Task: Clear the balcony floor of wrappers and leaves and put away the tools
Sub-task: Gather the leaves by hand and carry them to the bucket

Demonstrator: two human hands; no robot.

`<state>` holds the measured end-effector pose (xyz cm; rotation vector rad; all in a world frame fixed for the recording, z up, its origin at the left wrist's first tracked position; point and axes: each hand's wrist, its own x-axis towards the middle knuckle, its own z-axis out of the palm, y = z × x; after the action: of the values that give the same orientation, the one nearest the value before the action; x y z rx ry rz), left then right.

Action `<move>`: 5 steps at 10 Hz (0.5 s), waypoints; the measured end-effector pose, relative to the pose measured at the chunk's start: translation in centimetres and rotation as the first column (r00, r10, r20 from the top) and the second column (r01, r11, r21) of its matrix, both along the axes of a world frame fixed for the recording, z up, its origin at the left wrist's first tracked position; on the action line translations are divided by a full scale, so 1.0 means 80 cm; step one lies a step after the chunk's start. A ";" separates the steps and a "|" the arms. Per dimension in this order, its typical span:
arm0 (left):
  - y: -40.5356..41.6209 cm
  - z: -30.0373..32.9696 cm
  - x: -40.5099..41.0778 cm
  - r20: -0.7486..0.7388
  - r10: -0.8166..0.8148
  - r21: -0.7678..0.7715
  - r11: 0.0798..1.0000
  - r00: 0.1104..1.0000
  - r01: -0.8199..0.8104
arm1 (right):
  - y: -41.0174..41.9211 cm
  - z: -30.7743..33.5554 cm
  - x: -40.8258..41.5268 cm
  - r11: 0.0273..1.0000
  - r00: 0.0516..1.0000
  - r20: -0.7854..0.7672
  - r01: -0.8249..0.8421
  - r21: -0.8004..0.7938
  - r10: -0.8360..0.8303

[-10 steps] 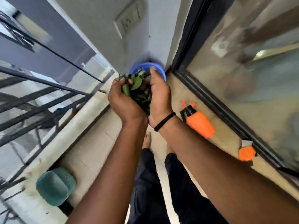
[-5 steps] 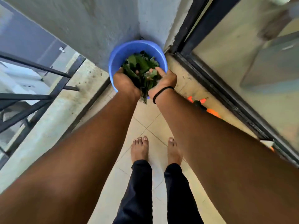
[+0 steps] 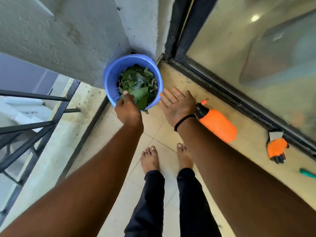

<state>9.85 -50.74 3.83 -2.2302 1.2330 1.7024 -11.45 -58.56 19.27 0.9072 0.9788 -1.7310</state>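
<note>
A blue bucket (image 3: 111, 77) stands in the corner where the wall meets the door frame, filled with green leaves (image 3: 136, 81). My left hand (image 3: 128, 111) is over the bucket's near rim, thumb and fingers pinching a large leaf (image 3: 141, 98) that hangs across the rim; the fingertips are hidden under the hand. My right hand (image 3: 177, 105) is just right of the bucket, fingers spread and straight, holding nothing. An orange spray bottle (image 3: 217, 124) lies on the floor by my right wrist.
An orange glove with dark fingertips (image 3: 276, 149) and a green tool handle (image 3: 307, 173) lie along the glass door's track (image 3: 222, 93). A black railing (image 3: 51, 117) and concrete ledge run on the left. My bare feet (image 3: 150, 159) stand on the tiles.
Both hands held a bundle of leaves over the bucket; the bundle now lies in it. The right hand has come away to the right and spread, while the left stays at the rim.
</note>
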 end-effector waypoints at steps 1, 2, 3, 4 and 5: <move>-0.084 0.168 -0.104 -0.137 0.166 0.012 0.986 0.976 -0.166 | 0.073 0.017 0.026 0.992 0.995 0.017 0.101 0.075 -0.102; -0.058 0.178 -0.113 -0.094 0.062 0.001 0.998 0.994 -0.063 | 0.137 0.028 0.053 0.973 0.984 0.046 0.160 0.169 -0.170; 0.034 0.170 -0.092 -0.090 -0.245 0.254 0.932 0.965 0.260 | 0.243 0.033 0.106 0.923 0.944 0.107 0.274 0.270 -0.312; 0.090 0.178 -0.080 -0.088 -0.389 0.400 0.829 0.917 0.390 | 0.310 0.027 0.138 0.879 0.906 0.132 0.343 0.333 -0.403; 0.176 0.189 -0.082 -0.122 -0.515 0.441 0.738 0.849 0.511 | 0.403 -0.004 0.175 0.811 0.851 0.149 0.406 0.422 -0.503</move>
<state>3.27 -36.69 18.95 -1.4435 1.1440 1.5423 2.53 -26.34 18.96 1.6963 0.9879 -1.7765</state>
